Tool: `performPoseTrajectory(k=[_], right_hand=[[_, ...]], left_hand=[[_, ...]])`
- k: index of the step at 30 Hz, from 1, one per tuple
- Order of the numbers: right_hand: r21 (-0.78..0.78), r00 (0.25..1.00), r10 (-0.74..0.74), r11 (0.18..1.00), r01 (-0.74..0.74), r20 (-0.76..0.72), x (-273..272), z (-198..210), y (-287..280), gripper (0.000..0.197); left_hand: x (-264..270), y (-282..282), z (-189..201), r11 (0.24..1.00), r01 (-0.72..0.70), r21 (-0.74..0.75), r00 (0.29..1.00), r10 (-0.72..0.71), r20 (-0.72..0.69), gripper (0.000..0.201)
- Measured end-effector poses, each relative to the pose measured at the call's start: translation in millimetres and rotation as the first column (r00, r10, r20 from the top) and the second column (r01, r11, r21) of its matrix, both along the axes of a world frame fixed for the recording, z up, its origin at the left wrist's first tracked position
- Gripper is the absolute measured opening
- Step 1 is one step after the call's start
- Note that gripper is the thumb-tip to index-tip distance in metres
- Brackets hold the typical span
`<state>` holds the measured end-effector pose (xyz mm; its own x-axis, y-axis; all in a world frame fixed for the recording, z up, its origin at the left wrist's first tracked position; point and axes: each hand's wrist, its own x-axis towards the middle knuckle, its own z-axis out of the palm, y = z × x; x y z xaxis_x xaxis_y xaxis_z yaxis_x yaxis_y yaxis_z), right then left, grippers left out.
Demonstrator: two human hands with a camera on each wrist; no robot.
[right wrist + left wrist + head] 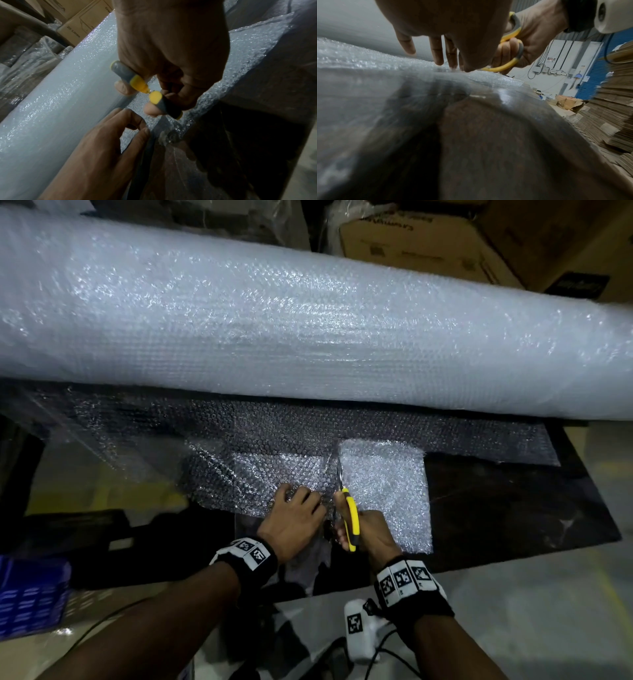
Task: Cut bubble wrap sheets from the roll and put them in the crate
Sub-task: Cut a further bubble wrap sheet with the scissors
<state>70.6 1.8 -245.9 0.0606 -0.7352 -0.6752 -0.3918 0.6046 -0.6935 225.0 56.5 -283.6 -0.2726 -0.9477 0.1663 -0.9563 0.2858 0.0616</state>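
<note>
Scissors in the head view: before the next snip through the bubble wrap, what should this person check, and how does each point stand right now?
1. Right hand has a firm grip on the yellow scissors: ok, fingers are through the handles.
2. Left hand holds the bubble wrap sheet down beside the cut: ok.
3. Left fingers clear of the blades: cannot tell, they sit very close to the cut line.
4. Cut running straight toward the roll: ok so far.
5. Loose piece right of the cut lies flat: ok.
6. Blue crate within reach: cannot tell, only an edge shows.
</note>
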Motion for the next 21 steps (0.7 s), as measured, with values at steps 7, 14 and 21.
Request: performPoseTrajectory(k=[7,14,21], right_hand=[[0.128,0.998,0.030,0.991,-0.037,0.055,1.1,1.7,-7.9,0.079],[0.122,0.998,0.036,0.992,-0.043,0.060,5.0,7.5,-14.4,0.074],[0.093,0.997,0.074,0.993,-0.077,0.037,2.5,3.5,-17.6,0.079]], left_hand=[[0.6,0.6,-3.1,1.000,-0.010,0.024,1.000,0.009,0.022,0.026],[0.9,0.8,-1.3,0.999,0.000,0.042,1.000,0.000,0.001,0.030],[2.7,1.3,-2.6,0.998,0.005,0.062,0.999,-0.007,0.039,0.019]])
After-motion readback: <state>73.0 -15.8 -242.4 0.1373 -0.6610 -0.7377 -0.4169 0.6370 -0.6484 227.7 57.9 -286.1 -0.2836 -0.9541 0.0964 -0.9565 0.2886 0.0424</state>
